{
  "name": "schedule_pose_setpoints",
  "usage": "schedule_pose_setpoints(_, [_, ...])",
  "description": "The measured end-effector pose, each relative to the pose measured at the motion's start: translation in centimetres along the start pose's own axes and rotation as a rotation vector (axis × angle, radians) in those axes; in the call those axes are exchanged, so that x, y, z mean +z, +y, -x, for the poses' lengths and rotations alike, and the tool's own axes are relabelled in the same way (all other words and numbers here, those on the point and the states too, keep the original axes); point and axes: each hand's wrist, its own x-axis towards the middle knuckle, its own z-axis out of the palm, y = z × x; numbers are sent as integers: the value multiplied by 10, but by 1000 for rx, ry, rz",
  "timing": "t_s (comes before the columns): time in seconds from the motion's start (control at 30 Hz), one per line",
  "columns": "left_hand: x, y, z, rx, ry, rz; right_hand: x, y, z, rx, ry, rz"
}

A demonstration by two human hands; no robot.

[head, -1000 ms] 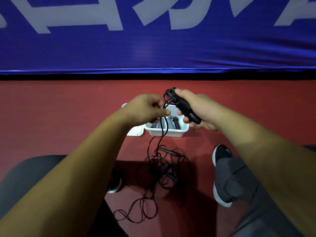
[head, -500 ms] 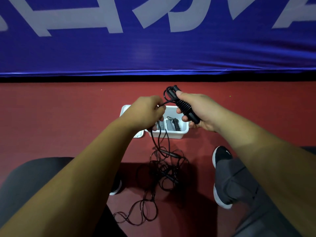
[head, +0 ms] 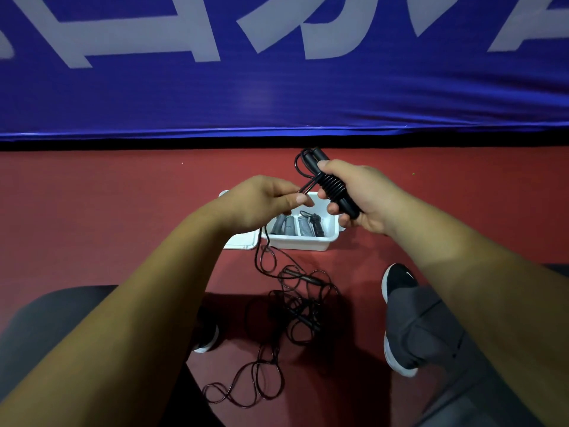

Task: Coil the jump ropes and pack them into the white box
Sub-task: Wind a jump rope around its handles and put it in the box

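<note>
Black rope handles (head: 334,192) are gripped in the right hand (head: 360,195); the left hand (head: 261,201) pinches the cord (head: 308,188). Loose cord lies tangled on the red floor (head: 92,217) before the white box (head: 303,241).

Black jump rope handle (head: 337,195) w/ ribbed rings, thin black cord (head: 300,303); dark red floor (head: 107,211); white box (head: 303,243), grey ribbed handles (head: 303,227) + one black inside; blue banner (head: 277,97) w/ white lettering; black shoe (head: 397,280), white sole, grey trousers (head: 431,334)
</note>
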Motion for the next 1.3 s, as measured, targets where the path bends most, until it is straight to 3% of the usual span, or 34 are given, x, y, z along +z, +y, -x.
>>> schedule_pose_setpoints(0.13, [-2,-9,-4,-54,-50,-181,1,0,2,-4,-70,32])
schedule_pose_setpoints(0.3, [1,-14,-7,-121,-8,-229,3,3,3,-22,-174,42])
schedule_pose_setpoints(0.57, [1,-11,-6,-113,67,-91,0,3,10,86,-478,97])
schedule_pose_setpoints(0.67, [-1,-11,-1,-12,82,-126,-3,1,16,185,-628,118])
schedule_pose_setpoints(0.83, [-5,6,2,65,16,113,1,6,27,347,-838,276])
schedule_pose_setpoints(1.03, [-7,25,11,142,24,169,-1,11,23,396,-814,416])
schedule_pose_setpoints(1.3, [-11,28,14,225,149,-77,-6,0,16,330,-547,483])
